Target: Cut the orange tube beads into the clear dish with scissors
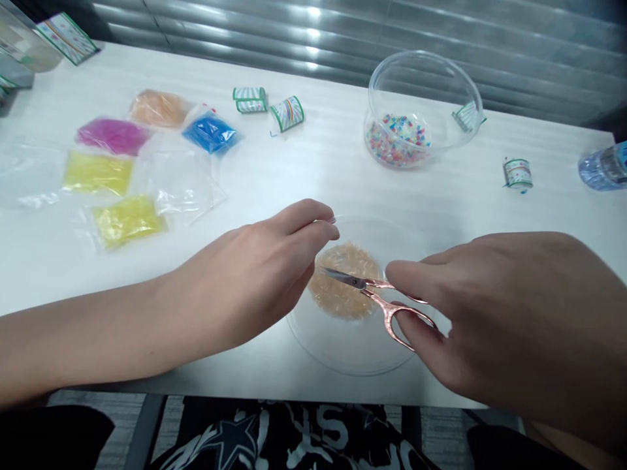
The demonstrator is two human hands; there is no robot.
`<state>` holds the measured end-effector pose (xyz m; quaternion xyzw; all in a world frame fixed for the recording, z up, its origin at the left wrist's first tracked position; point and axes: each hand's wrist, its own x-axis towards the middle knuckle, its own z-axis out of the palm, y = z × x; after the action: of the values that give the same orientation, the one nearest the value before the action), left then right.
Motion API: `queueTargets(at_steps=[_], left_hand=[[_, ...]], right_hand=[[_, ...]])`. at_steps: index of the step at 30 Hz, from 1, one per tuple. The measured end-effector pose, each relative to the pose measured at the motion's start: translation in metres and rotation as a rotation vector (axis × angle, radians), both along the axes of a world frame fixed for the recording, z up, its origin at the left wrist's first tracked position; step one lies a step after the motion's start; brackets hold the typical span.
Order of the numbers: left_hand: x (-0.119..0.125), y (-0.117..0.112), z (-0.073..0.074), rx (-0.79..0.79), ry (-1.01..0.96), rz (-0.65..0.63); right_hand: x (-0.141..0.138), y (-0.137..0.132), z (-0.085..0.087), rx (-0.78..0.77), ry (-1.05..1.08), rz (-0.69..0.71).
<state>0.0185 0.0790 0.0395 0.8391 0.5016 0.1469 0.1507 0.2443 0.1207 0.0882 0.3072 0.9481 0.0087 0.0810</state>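
My right hand (494,320) grips small rose-gold scissors (379,297), blades shut and pointing left over a pile of pale orange beads (345,287). The beads lie in a shallow clear plastic dish (343,352) near the table's front edge. My left hand (264,274) hovers at the dish's left rim, thumb and fingers pinched together; what they pinch, if anything, is too fine to make out.
A clear bowl (424,85) of mixed coloured beads stands at the back right. Bags of yellow (98,173), pink (112,134), orange (157,108) and blue (210,134) beads lie at the left. Thread spools (287,112) and a water bottle (605,166) sit on the white table (304,170).
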Motion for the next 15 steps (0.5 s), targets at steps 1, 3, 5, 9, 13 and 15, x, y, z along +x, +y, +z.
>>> queueTargets(at_steps=[1,3,5,9,13,15], left_hand=[[0.000,0.000,0.000,0.000,0.000,-0.001],[0.000,-0.001,-0.001,0.002,-0.004,-0.007],[-0.001,-0.001,-0.001,0.007,-0.003,-0.003],[-0.001,0.000,-0.002,0.022,0.003,-0.008],[-0.001,0.000,-0.002,0.021,0.006,-0.017],[-0.001,0.000,-0.001,0.013,0.008,-0.012]], right_hand=[[0.001,0.000,0.001,0.017,-0.012,-0.005],[0.006,-0.001,0.002,0.060,-0.040,-0.017],[0.011,-0.001,0.004,0.077,-0.105,-0.037],[0.013,-0.001,0.006,0.100,-0.081,-0.025],[0.004,0.002,0.003,0.065,0.000,0.019],[-0.001,0.003,0.001,0.040,0.008,0.036]])
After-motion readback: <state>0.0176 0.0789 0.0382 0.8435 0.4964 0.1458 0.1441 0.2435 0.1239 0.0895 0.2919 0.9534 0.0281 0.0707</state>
